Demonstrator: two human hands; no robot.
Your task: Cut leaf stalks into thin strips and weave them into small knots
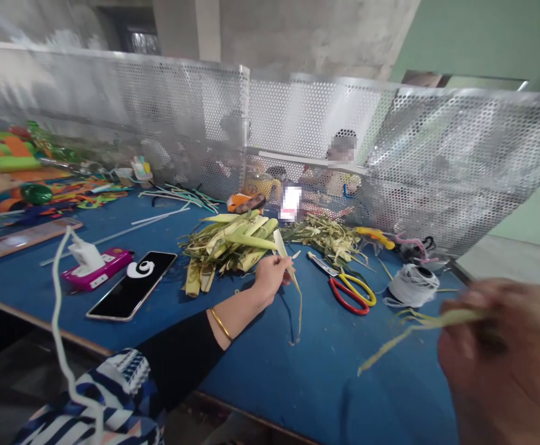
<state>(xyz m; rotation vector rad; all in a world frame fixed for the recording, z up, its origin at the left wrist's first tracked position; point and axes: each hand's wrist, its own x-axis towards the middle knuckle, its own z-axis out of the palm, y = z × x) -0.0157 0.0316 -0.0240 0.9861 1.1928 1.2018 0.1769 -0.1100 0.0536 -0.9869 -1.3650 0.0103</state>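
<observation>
The left hand [270,279] pinches a pale leaf strip [280,243] between thumb and fingers, its thin tail hanging below them; the right hand [497,364], blurred and well apart from the left, is closed on a frayed strip [387,350] whose split ends trail out toward the left hand; just beyond and left of the left hand lies a heap of husks [240,244]; between the two hands rest scissors [350,299] with red and yellow handles, and near the right hand, beyond it, a white thread spool [413,285].
</observation>
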